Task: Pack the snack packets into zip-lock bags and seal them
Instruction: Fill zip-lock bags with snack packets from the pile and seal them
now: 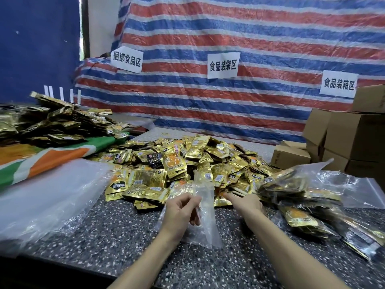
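A big heap of gold snack packets (187,163) covers the middle of the speckled table (104,236). My left hand (181,209) grips the edge of an empty clear zip-lock bag (205,217), held upright just in front of the heap. My right hand (245,202) reaches into the near edge of the heap, its fingertips among the packets and partly hidden by the bag. To the right lie filled zip-lock bags (308,197) with gold packets inside.
A stack of empty clear bags (48,197) lies at the left. Behind it more gold packets (54,124) are piled on an orange-and-green cloth (62,155). Cardboard boxes (345,138) stand at the back right, against a striped tarp with paper signs.
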A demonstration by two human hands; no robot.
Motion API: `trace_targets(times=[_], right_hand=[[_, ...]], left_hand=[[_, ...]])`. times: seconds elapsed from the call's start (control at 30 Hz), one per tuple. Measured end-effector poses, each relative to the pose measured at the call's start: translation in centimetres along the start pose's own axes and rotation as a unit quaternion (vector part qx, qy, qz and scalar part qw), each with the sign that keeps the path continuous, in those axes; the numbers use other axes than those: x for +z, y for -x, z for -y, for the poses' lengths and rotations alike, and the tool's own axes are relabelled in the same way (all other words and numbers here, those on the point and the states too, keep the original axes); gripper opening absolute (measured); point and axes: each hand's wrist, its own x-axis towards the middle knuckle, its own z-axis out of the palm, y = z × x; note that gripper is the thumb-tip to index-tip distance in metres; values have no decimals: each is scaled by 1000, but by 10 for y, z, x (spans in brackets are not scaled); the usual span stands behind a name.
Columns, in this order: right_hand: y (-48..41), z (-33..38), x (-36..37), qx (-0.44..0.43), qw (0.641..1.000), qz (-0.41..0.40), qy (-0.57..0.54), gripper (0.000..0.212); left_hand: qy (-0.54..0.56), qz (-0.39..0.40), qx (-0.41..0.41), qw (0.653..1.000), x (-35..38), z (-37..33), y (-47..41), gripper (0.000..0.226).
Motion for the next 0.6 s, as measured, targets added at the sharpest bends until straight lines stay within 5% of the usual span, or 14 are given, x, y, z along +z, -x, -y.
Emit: trace_targets(times=[0.17,0.3,0.6], right_hand=[[5,9,14,-3,1000,20,-11,44],[5,11,4,27,983,78,-164,20],[9,4,-46,175,915,183,-314,26]], left_hand=[[-10,22,24,999,-1,-2,2,25],[-16,26,30,999,-1,-2,2,25],[-5,49,21,999,0,-4,2,30]])
